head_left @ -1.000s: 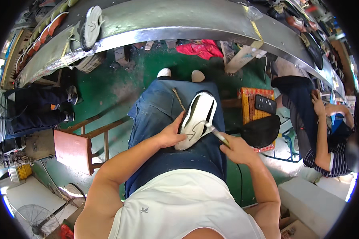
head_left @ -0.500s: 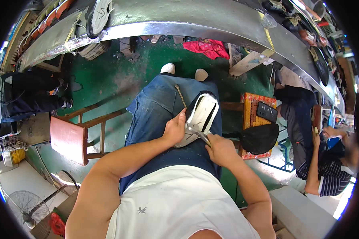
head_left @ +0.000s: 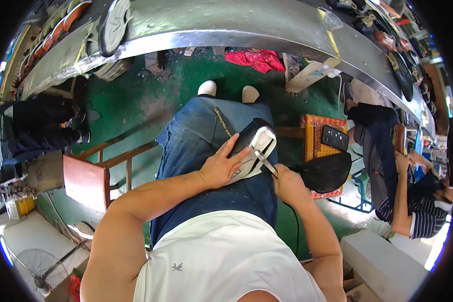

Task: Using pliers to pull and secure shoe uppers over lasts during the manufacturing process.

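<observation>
Head view: the left hand has its fingers part-spread over the near side of the shoe, bearing on it against the jeans; how firmly it pinches I cannot tell. Right of that grip, the right hand is closed round the handle of a metal tool. The tool's tip is at the shoe's white upper, just beside the left fingertips; whether it bites there or only rests, I cannot tell.

That closeness looks like the main risk: if the tip slips leftward under a hard pull, it could nip a finger. A skid the other way could scuff or tear the pale upper. The shoe lies aslant on a soft, uneven lap, so if the left fingers lift or slacken, it could roll or twist away from the tool. A braided cord, just beyond the left fingers, could catch on them if that hand shifts forward.
</observation>
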